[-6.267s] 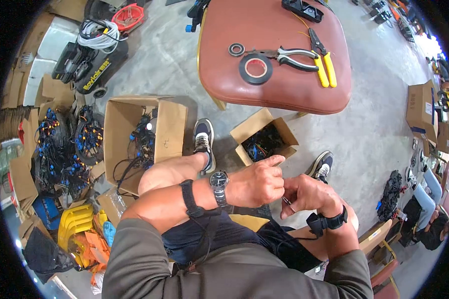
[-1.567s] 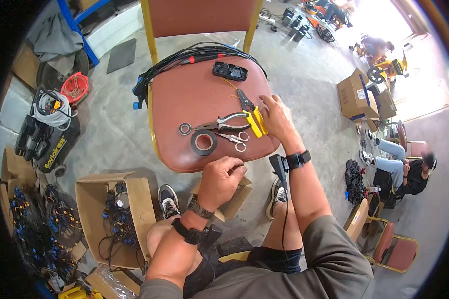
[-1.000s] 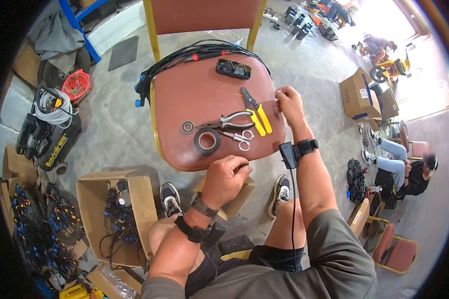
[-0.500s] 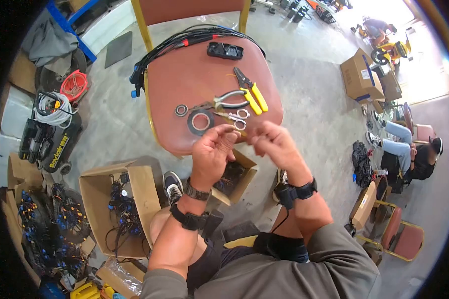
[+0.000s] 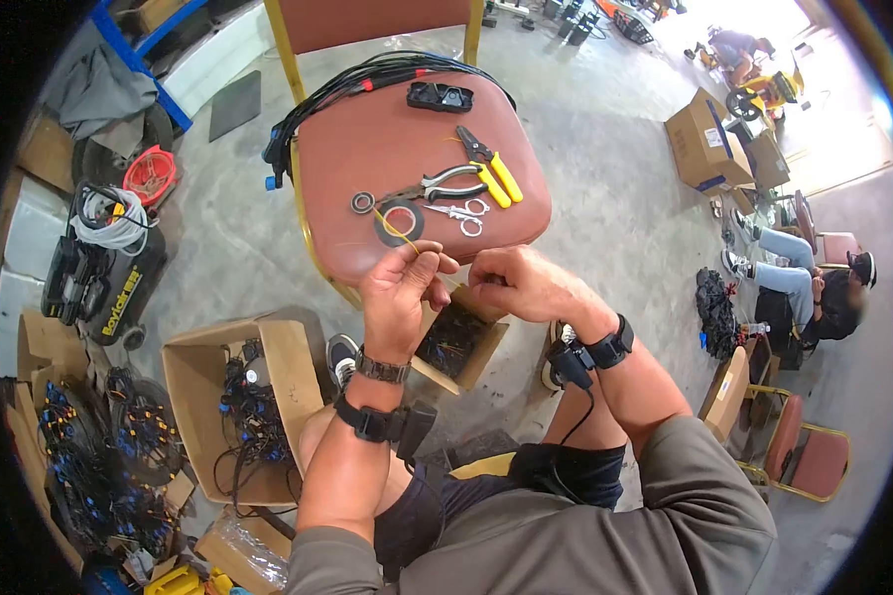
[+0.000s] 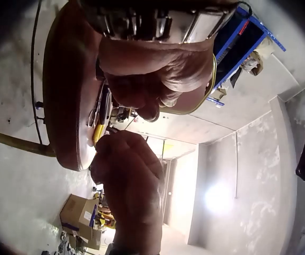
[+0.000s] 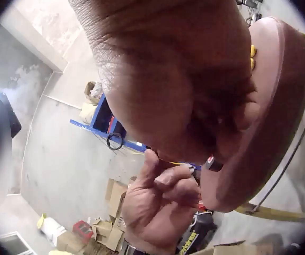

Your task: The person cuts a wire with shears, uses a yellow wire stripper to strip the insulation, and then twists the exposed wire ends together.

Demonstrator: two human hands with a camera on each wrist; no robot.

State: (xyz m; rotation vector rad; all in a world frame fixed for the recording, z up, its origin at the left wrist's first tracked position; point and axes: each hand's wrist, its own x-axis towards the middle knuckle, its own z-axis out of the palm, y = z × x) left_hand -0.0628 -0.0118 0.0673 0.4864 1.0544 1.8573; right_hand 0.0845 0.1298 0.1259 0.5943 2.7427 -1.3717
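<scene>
My left hand (image 5: 395,297) pinches a thin yellow wire (image 5: 397,234) between thumb and forefinger, over the front of the chair seat (image 5: 332,178). One end sticks up past the fingertips. My right hand (image 5: 531,285) is close beside it, fingers curled in, with the wire running into its grip in the right wrist view. That hand's fingertips are mostly hidden. On the seat lie small scissors (image 5: 455,212), a roll of black tape (image 5: 387,238), a smaller ring-shaped roll (image 5: 363,202), grey-and-black pliers (image 5: 453,182) and yellow-handled wire strippers (image 5: 501,180).
A black plastic case (image 5: 440,97) and a bundle of black cables (image 5: 308,102) lie at the seat's back. Open cardboard boxes with cables stand below: a small box (image 5: 482,354) and a larger box (image 5: 303,382). An air compressor (image 5: 119,288) is at left; a seated person (image 5: 833,297) at right.
The scissors have come onto the seat since the earliest frame. My right hand has moved from the seat's right side in to my left hand, and the yellow wire now shows in my fingers.
</scene>
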